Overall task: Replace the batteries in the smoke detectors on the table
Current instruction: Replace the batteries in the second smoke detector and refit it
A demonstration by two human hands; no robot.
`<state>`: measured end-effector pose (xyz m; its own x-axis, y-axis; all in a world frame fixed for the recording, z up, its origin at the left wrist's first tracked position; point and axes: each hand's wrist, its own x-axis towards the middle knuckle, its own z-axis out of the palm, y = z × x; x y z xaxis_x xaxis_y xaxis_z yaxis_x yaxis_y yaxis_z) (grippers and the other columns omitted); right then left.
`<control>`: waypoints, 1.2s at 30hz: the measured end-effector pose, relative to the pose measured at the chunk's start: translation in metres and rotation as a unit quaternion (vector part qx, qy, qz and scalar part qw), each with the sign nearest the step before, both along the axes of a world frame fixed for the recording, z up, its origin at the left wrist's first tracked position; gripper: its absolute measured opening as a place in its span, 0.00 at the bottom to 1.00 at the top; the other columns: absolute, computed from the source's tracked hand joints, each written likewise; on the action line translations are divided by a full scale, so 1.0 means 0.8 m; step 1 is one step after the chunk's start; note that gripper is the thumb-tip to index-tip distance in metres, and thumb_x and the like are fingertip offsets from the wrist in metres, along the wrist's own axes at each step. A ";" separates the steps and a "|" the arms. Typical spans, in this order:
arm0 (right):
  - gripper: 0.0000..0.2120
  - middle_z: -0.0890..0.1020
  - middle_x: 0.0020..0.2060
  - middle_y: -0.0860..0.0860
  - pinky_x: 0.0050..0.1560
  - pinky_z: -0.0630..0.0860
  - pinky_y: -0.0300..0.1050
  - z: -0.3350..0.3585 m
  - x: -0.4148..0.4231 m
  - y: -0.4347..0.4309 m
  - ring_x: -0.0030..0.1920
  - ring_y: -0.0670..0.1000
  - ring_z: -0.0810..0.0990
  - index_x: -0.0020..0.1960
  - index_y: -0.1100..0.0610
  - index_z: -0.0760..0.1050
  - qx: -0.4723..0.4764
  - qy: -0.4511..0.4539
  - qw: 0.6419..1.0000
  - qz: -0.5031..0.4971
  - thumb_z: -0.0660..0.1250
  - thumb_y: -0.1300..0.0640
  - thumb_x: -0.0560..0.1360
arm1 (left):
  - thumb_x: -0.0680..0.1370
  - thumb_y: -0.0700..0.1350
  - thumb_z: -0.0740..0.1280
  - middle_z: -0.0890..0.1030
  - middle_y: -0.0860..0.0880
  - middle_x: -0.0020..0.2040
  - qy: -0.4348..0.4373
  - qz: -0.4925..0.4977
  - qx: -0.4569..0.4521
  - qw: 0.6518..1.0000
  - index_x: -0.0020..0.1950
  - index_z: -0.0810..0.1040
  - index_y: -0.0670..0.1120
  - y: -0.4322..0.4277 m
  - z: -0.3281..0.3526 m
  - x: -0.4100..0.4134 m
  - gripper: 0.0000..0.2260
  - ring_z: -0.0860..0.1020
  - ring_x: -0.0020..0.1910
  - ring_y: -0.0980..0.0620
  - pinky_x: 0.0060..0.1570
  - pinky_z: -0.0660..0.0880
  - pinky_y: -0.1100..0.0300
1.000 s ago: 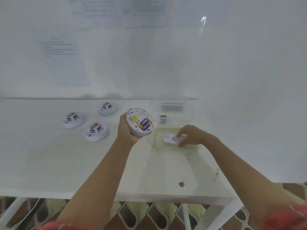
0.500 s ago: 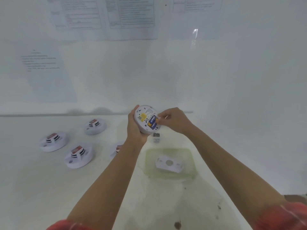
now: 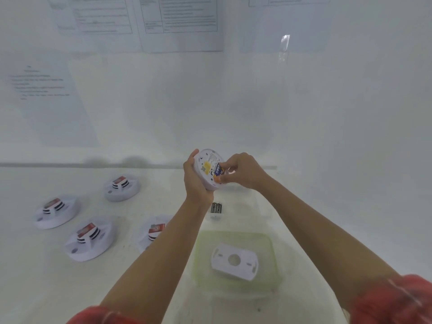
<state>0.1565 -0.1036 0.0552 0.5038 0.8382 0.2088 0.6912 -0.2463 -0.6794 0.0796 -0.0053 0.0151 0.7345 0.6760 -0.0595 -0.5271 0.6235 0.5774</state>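
Note:
My left hand [image 3: 195,181] grips a round white smoke detector [image 3: 207,167] held up above the table, its back facing me. A blue and orange battery [image 3: 218,172] sits in its back. My right hand [image 3: 240,170] pinches that battery with thumb and fingertips. Several other white smoke detectors lie on the table at left, among them one at the far left [image 3: 55,211], one behind [image 3: 121,187], one nearer [image 3: 90,238] and one partly hidden by my left forearm [image 3: 153,231].
A green-rimmed clear tray [image 3: 268,249] in front of me holds a white mounting plate [image 3: 233,260]. A small pack of dark batteries [image 3: 216,209] lies behind the tray. The white wall with printed sheets [image 3: 180,22] rises beyond the table.
My right hand left the mounting plate in the tray and rose to the battery in the detector. The detector is held higher and closer, and my view tilted down.

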 end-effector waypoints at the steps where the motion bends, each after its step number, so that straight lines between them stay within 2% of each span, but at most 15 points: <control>1: 0.13 0.82 0.44 0.65 0.41 0.65 0.41 -0.001 0.003 0.004 0.40 0.61 0.74 0.49 0.58 0.84 -0.006 0.000 1.000 0.004 0.76 0.54 0.66 | 0.80 0.49 0.51 0.75 0.45 0.53 -0.001 0.004 0.000 1.000 0.63 0.70 0.51 0.001 -0.001 0.001 0.14 0.74 0.50 0.43 0.44 0.73 0.51; 3: 0.14 0.83 0.41 0.63 0.40 0.65 0.41 -0.001 0.006 0.010 0.38 0.54 0.72 0.49 0.58 0.84 -0.012 0.015 1.000 0.013 0.77 0.55 0.66 | 0.80 0.48 0.51 0.75 0.45 0.52 0.003 0.009 -0.005 1.000 0.56 0.72 0.50 0.005 -0.002 0.002 0.12 0.73 0.51 0.43 0.49 0.72 0.50; 6: 0.15 0.80 0.34 0.48 0.36 0.67 0.37 0.001 0.010 0.015 0.40 0.49 0.74 0.51 0.58 0.83 -0.030 0.018 0.999 0.017 0.77 0.56 0.66 | 0.79 0.48 0.52 0.75 0.45 0.49 0.002 0.000 -0.014 1.000 0.49 0.73 0.53 0.010 -0.004 0.004 0.11 0.73 0.49 0.43 0.52 0.69 0.49; 9: 0.15 0.78 0.33 0.43 0.35 0.69 0.35 0.003 0.010 0.020 0.38 0.47 0.75 0.52 0.58 0.83 -0.035 0.013 0.999 0.019 0.76 0.56 0.66 | 0.79 0.49 0.51 0.75 0.45 0.51 0.000 -0.005 -0.020 1.000 0.49 0.73 0.53 0.019 -0.007 0.006 0.11 0.73 0.50 0.43 0.55 0.68 0.47; 11: 0.15 0.77 0.32 0.42 0.35 0.69 0.35 0.005 0.010 0.022 0.36 0.45 0.74 0.52 0.58 0.83 -0.037 -0.001 0.999 0.021 0.76 0.56 0.67 | 0.79 0.49 0.51 0.75 0.45 0.51 -0.005 -0.003 -0.020 1.000 0.51 0.72 0.52 0.026 -0.009 0.009 0.11 0.74 0.49 0.44 0.51 0.71 0.49; 14: 0.12 0.79 0.32 0.47 0.35 0.69 0.38 0.003 0.009 0.027 0.36 0.47 0.74 0.50 0.58 0.83 -0.051 -0.033 0.998 0.020 0.74 0.55 0.68 | 0.79 0.48 0.51 0.75 0.45 0.51 -0.004 -0.005 -0.015 1.000 0.55 0.70 0.51 0.031 -0.013 0.012 0.11 0.74 0.49 0.44 0.47 0.73 0.51; 18: 0.16 0.81 0.43 0.64 0.44 0.74 0.52 -0.006 0.003 0.033 0.44 0.61 0.77 0.47 0.66 0.80 -0.063 -0.117 0.991 -0.007 0.70 0.52 0.68 | 0.79 0.48 0.49 0.74 0.47 0.46 0.011 0.008 0.002 1.000 0.69 0.66 0.43 0.038 -0.015 0.015 0.21 0.74 0.45 0.46 0.41 0.73 0.54; 20: 0.18 0.79 0.41 0.64 0.39 0.70 0.50 -0.008 -0.002 0.035 0.41 0.61 0.75 0.44 0.67 0.78 -0.073 -0.153 0.986 -0.007 0.69 0.51 0.68 | 0.79 0.48 0.49 0.74 0.47 0.45 0.021 0.013 0.014 1.000 0.73 0.60 0.42 0.040 -0.016 0.016 0.23 0.74 0.44 0.46 0.39 0.73 0.55; 22: 0.18 0.78 0.40 0.62 0.39 0.69 0.49 -0.008 -0.004 0.035 0.39 0.59 0.74 0.44 0.68 0.78 -0.086 -0.164 0.983 -0.004 0.68 0.51 0.69 | 0.78 0.50 0.51 0.75 0.47 0.46 0.038 0.015 0.010 0.999 0.73 0.61 0.44 0.041 -0.019 0.018 0.24 0.74 0.46 0.46 0.39 0.73 0.54; 25: 0.17 0.79 0.48 0.60 0.52 0.74 0.55 -0.009 -0.003 0.030 0.49 0.59 0.77 0.51 0.66 0.79 -0.068 -0.131 0.989 0.002 0.69 0.53 0.70 | 0.76 0.52 0.54 0.74 0.47 0.49 0.059 0.009 0.004 0.998 0.74 0.61 0.47 0.043 -0.021 0.016 0.27 0.75 0.47 0.45 0.39 0.75 0.54; 27: 0.15 0.79 0.51 0.57 0.57 0.73 0.53 -0.010 -0.003 0.027 0.52 0.56 0.77 0.53 0.64 0.79 -0.036 -0.075 0.997 0.002 0.70 0.56 0.70 | 0.74 0.53 0.55 0.74 0.46 0.52 0.068 0.008 0.001 0.998 0.75 0.60 0.47 0.043 -0.020 0.015 0.29 0.75 0.48 0.45 0.40 0.76 0.53; 30: 0.18 0.78 0.53 0.55 0.58 0.73 0.47 -0.012 0.001 0.027 0.51 0.51 0.75 0.57 0.60 0.77 -0.024 -0.013 1.000 0.001 0.73 0.57 0.69 | 0.76 0.52 0.54 0.74 0.44 0.55 0.056 0.011 -0.028 0.998 0.71 0.67 0.48 0.041 -0.019 0.014 0.23 0.74 0.52 0.42 0.45 0.75 0.50; 32: 0.20 0.78 0.51 0.54 0.54 0.73 0.44 -0.013 0.005 0.028 0.48 0.49 0.74 0.56 0.60 0.76 -0.031 0.008 1.000 0.001 0.75 0.57 0.67 | 0.78 0.50 0.53 0.75 0.44 0.53 0.035 0.013 -0.036 0.999 0.61 0.73 0.49 0.039 -0.016 0.013 0.16 0.75 0.51 0.42 0.46 0.75 0.49; 34: 0.21 0.78 0.46 0.51 0.47 0.72 0.39 -0.013 0.010 0.031 0.45 0.48 0.73 0.54 0.61 0.76 -0.032 0.027 0.999 -0.004 0.77 0.57 0.65 | 0.80 0.48 0.52 0.76 0.45 0.50 0.020 0.016 -0.033 0.999 0.52 0.74 0.51 0.035 -0.011 0.009 0.12 0.75 0.49 0.44 0.47 0.73 0.50; 36: 0.20 0.78 0.44 0.50 0.47 0.73 0.41 -0.013 0.012 0.035 0.43 0.48 0.74 0.52 0.61 0.77 -0.033 0.038 0.999 -0.008 0.78 0.57 0.64 | 0.80 0.47 0.51 0.76 0.45 0.49 0.016 0.014 -0.023 1.000 0.49 0.74 0.52 0.032 -0.006 0.005 0.12 0.75 0.48 0.45 0.47 0.73 0.51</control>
<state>0.1658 -0.0758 0.0447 0.5299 0.8405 0.1133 0.6337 -0.3036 -0.7115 0.0833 0.0199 0.0099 0.7128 0.6920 -0.1141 -0.5258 0.6349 0.5661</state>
